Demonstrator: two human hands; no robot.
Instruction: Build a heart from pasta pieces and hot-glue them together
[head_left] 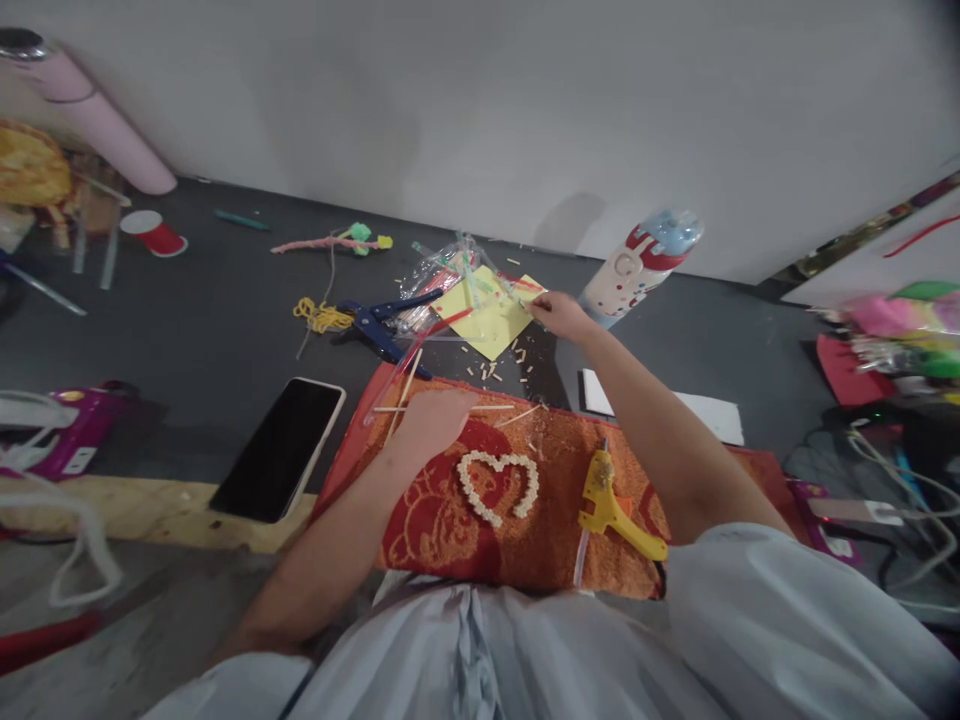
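My right hand [559, 315] reaches to the right edge of a yellow paper square [493, 340], its fingers pinched together; what they hold is too small to make out. My left hand [444, 412] rests at the upper edge of an orange and red towel [420, 500], over thin wooden sticks [493, 408]; its fingers are blurred. Nearer to me lies a heart outline of small pale pieces [466, 483], with a gap at its lower tip. Short cut stick pieces [491, 372] are scattered before the paper. A yellow glue gun [611, 510] lies on the towel's right side.
Left of the paper lie a blue-handled cutter [379, 325] and yellow yarn [322, 317]. A phone [277, 450] lies left of the towel. A patterned bottle [630, 270] stands behind my right hand. A pink flask [105, 125] stands far left, near a red thread spool [155, 233].
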